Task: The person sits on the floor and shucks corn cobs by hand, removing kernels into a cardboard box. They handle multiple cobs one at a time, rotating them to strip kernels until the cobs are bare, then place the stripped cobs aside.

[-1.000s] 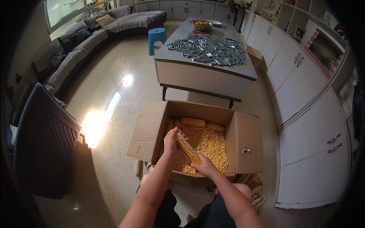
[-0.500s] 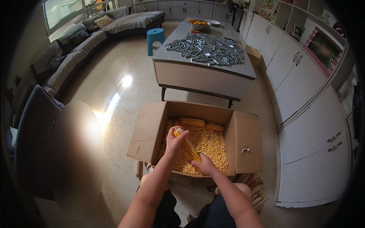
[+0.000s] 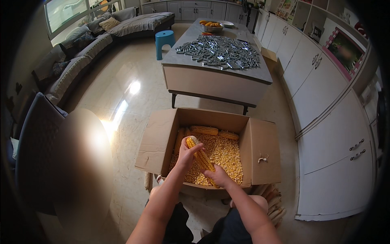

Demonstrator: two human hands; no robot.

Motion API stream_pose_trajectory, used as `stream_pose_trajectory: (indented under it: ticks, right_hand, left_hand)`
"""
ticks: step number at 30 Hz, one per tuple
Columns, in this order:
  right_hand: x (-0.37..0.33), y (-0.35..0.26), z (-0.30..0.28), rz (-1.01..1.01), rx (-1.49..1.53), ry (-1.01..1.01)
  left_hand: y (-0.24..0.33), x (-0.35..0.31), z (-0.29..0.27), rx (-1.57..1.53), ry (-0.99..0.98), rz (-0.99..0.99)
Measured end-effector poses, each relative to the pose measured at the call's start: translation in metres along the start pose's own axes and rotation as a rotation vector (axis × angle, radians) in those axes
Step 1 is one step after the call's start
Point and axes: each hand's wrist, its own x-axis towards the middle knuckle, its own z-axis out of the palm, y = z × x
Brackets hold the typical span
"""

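Hands (image 3: 186, 156): two. Open cardboard box (image 3: 265, 152): one. Corn ears (image 3: 201, 158): one held, at least four lying in the box. Loose kernels (image 3: 223, 156): too numerous to count. Worktop (image 3: 258, 75): one. Metal bowl (image 3: 213, 30): one. White plate (image 3: 227, 24): one. Silvery cylinders (image 3: 227, 53): uncountable. Blue stool (image 3: 164, 37): one.

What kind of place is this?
Most likely a home living area: a long cushioned sofa under the window, a blue plastic stool, and white cabinets along the right wall.
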Motion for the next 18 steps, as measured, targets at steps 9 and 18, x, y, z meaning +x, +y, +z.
stream_pose_trajectory:
  ticks: [9, 18]
  right_hand:
    - [-0.002, -0.002, 0.007, 0.026, -0.156, 0.044]
    - [-0.001, -0.007, 0.003, 0.042, 0.028, 0.007]
  left_hand:
    - [-0.003, -0.002, 0.005, 0.135, 0.164, 0.046]
    - [-0.003, -0.001, -0.005, 0.066, -0.048, -0.011]
